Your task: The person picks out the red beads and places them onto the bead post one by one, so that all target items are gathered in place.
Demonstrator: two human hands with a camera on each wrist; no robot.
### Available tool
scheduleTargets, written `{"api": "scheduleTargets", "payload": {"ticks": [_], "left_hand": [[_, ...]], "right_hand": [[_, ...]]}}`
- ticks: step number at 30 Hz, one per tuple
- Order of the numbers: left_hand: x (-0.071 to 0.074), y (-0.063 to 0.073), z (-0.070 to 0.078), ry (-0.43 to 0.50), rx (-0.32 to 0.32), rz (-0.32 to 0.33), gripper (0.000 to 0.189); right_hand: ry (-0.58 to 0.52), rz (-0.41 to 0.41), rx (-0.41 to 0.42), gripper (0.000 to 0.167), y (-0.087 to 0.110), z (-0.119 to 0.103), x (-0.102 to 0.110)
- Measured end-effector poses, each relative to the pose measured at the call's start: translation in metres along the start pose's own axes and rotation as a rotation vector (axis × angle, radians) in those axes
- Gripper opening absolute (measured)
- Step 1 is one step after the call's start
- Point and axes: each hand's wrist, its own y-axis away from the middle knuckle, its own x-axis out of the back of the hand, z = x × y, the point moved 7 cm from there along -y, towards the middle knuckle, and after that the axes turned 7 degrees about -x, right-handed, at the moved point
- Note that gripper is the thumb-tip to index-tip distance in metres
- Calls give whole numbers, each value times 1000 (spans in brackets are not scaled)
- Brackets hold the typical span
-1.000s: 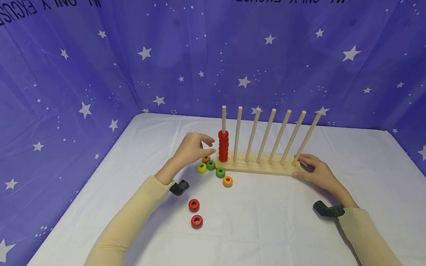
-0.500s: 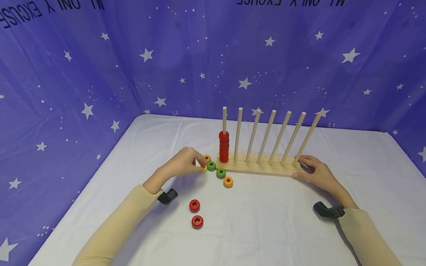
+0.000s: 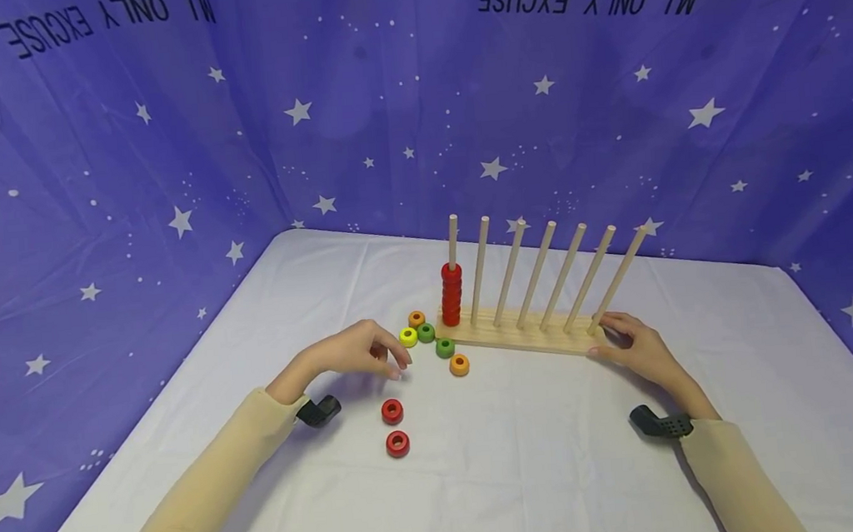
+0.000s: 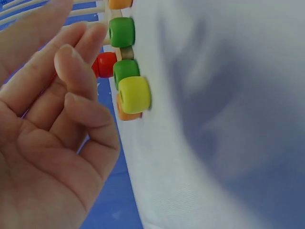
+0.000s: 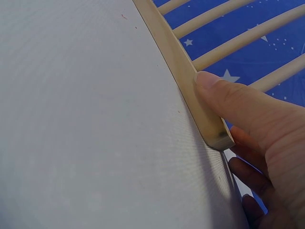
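My left hand (image 3: 350, 351) hovers over the table with loosely bent fingers and nothing between them, above and left of two loose red beads (image 3: 393, 419). Beyond its fingertips lie a yellow bead (image 3: 408, 342), two green beads (image 3: 445, 352) and two orange beads (image 3: 460, 371). A wooden peg stand (image 3: 522, 336) carries a row of several upright rods. Its leftmost rod holds a stack of red beads (image 3: 452, 299); the other rods are bare. My right hand (image 3: 640, 351) grips the stand's right end, the thumb (image 5: 214, 88) on the base's front edge and fingers behind.
A white cloth (image 3: 518, 467) covers the table. Purple star-printed curtains (image 3: 383, 94) hang along the back and sides. Each wrist wears a black camera mount (image 3: 319, 411) at the cuff.
My left hand has drawn back from beside the red stack, passing over the yellow bead, which stays on the table, toward the loose red beads. The right hand keeps its grip.
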Motion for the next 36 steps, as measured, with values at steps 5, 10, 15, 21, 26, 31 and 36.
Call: {"api": "scheduleTargets", "payload": {"ticks": [5, 10, 15, 21, 26, 31, 36], "left_hand": [[-12, 9, -5, 93, 15, -66, 30], [-23, 14, -5, 154, 15, -161, 37], [-32, 16, -4, 196, 4, -230, 41], [-36, 18, -3, 207, -12, -255, 41], [-38, 17, -4, 192, -26, -258, 38], [-39, 16, -1, 175, -50, -254, 35], [-40, 15, 3, 149, -80, -248, 32]], "right_hand": [[-6, -3, 3, 71, 1, 1, -1], [-7, -1, 6, 70, 1, 2, -1], [-4, 7, 11, 69, 0, 2, -1], [-2, 8, 10, 70, 0, 3, -1], [-5, 4, 12, 70, 0, 2, -2], [5, 6, 5, 70, -1, 3, -1], [3, 9, 10, 70, -1, 4, -1]]}}
